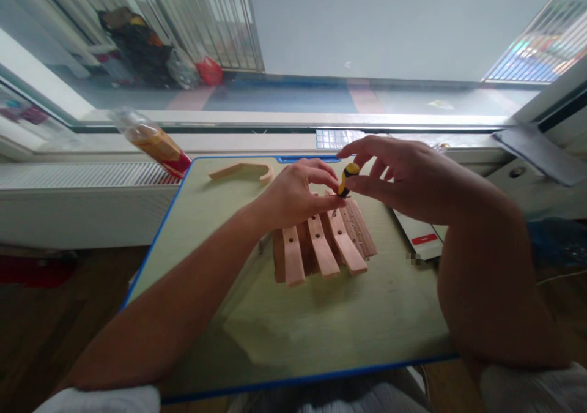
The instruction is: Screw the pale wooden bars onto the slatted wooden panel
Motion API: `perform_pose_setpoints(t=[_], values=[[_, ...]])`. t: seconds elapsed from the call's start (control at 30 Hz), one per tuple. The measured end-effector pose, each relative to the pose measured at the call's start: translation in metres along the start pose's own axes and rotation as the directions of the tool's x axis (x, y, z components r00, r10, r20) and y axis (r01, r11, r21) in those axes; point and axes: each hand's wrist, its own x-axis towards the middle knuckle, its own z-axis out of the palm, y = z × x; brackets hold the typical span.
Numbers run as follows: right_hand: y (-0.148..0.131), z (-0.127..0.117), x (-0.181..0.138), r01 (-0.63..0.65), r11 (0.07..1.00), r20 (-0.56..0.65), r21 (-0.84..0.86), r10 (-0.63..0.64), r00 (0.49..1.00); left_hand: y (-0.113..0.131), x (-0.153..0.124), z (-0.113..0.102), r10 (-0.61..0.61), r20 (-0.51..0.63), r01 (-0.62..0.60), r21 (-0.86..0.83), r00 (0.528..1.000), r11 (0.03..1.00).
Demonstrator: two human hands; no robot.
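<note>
A wooden rack of several pale slats (321,248) lies on the green, blue-edged table (321,327). My left hand (298,193) is curled over the far ends of the slats, fingers closed on the wood. My right hand (398,174) pinches a small yellow and black screwdriver (347,178) upright between thumb and fingers, its tip down at the top of the slats beside my left fingertips.
A curved wooden piece (243,171) lies at the table's far edge. A plastic bottle with a red base (153,141) rests tilted on the window sill to the left. A white card with a red mark (422,238) sits at the table's right.
</note>
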Motion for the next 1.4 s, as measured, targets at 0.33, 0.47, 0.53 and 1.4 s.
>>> perform_pose_setpoints(t=[0.33, 0.47, 0.53, 1.4], values=[[0.002, -0.002, -0.001, 0.019, 0.997, -0.001, 0.079, -0.019, 1.0, -0.004, 0.001, -0.001, 0.034, 0.029, -0.034, -0.023, 0.999, 0.999], [-0.003, -0.001, 0.0, 0.01, 0.999, -0.007, 0.043, -0.009, 1.0, -0.005, 0.001, -0.001, 0.057, 0.06, -0.054, -0.051, 0.997, 0.997], [-0.006, -0.001, 0.0, 0.007, 1.0, -0.014, 0.02, -0.007, 1.0, -0.005, 0.001, -0.002, 0.059, 0.065, -0.054, -0.07, 0.996, 0.996], [-0.005, 0.015, 0.014, -0.093, 0.992, -0.101, -0.088, 0.084, 0.991, -0.001, 0.003, -0.006, -0.046, 0.062, 0.052, -0.104, 0.997, 0.993]])
